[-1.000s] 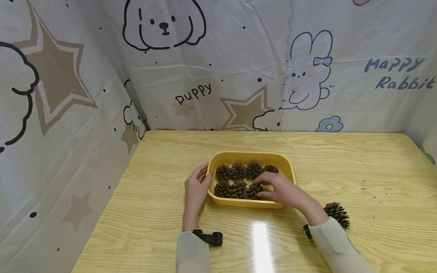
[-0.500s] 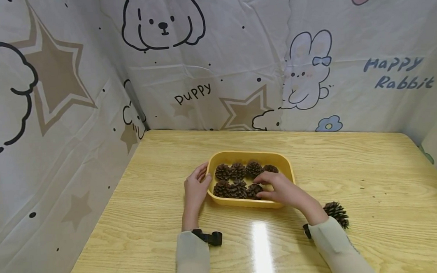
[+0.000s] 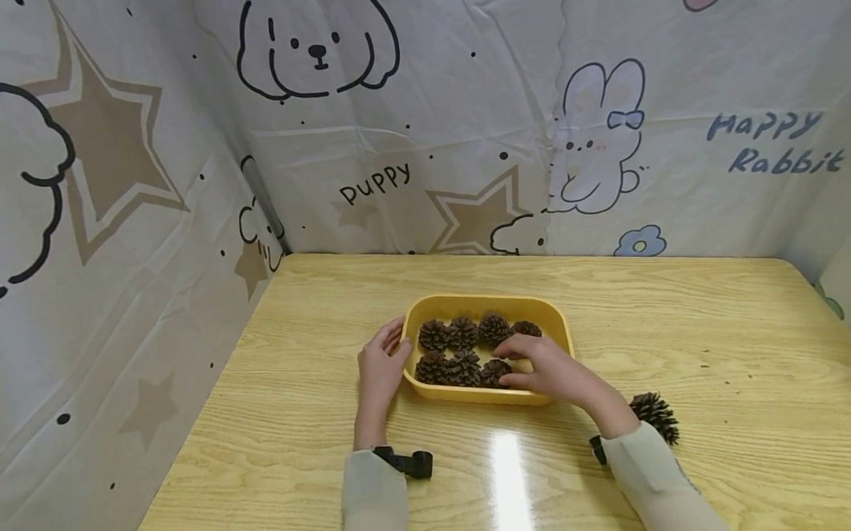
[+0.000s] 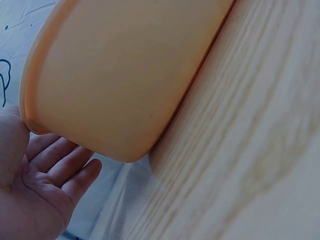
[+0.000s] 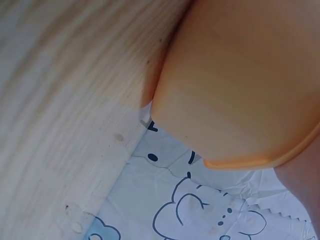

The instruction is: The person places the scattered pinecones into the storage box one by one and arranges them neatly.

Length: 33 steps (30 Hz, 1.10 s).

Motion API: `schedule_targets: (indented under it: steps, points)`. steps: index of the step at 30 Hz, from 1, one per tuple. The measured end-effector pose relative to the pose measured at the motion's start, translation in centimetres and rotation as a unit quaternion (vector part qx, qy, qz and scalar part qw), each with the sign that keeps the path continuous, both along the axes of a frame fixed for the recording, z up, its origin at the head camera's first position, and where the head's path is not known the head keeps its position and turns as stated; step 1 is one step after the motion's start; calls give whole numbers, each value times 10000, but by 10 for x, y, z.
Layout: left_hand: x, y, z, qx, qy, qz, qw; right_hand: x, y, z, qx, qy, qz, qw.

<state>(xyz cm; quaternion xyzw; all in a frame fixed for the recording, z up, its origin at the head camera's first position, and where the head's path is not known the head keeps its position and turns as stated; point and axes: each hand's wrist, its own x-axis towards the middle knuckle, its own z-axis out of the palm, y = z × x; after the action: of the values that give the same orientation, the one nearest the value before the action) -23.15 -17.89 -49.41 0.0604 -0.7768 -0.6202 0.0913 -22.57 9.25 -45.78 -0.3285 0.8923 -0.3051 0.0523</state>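
Note:
A yellow plastic box (image 3: 559, 331) on the table holds several brown pine cones (image 3: 463, 332) in two rows. My left hand (image 3: 380, 372) holds its left end, thumb at the rim. In the left wrist view, the left hand's fingers (image 4: 75, 167) lie along the outer wall. My right hand (image 3: 546, 365) reaches over the right side of the box. Its thumb and fingers grip a pine cone (image 3: 494, 372) in the near row, which they partly cover. In the right wrist view, the box wall (image 5: 240, 85) hides the right hand's fingers.
Another pine cone (image 3: 656, 418) lies on the wooden table (image 3: 261, 434), right beside the right forearm. Small dark crumbs (image 3: 728, 382) are scattered on the table at the right. Printed cloth (image 3: 418, 121) hangs at the back and sides.
Both hands and the box stay almost still. The pine cone at the right fingers shifts very slightly.

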Motion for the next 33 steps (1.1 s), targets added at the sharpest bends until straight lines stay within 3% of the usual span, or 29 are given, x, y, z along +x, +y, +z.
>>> schedule_targets:
  steps: [10, 18, 21, 29, 33]
  points:
    - [1, 2, 1, 10, 22, 15, 10000, 1, 3, 1, -184, -134, 24, 9997]
    - [2, 3, 3, -17, 19, 21, 10000, 5, 7, 0, -818, -66, -81, 9966]
    - [3, 3, 3, 4, -22, 15, 10000, 6, 10, -2, -960, 193, -159, 9951]
    - [3, 2, 4, 33, 1, 7, 10000, 14, 24, -5, -1110, 1385, -443, 9831]
    - [3, 1, 5, -37, 48, -2, 10000, 19, 31, -4, -1084, 1549, -559, 9804]
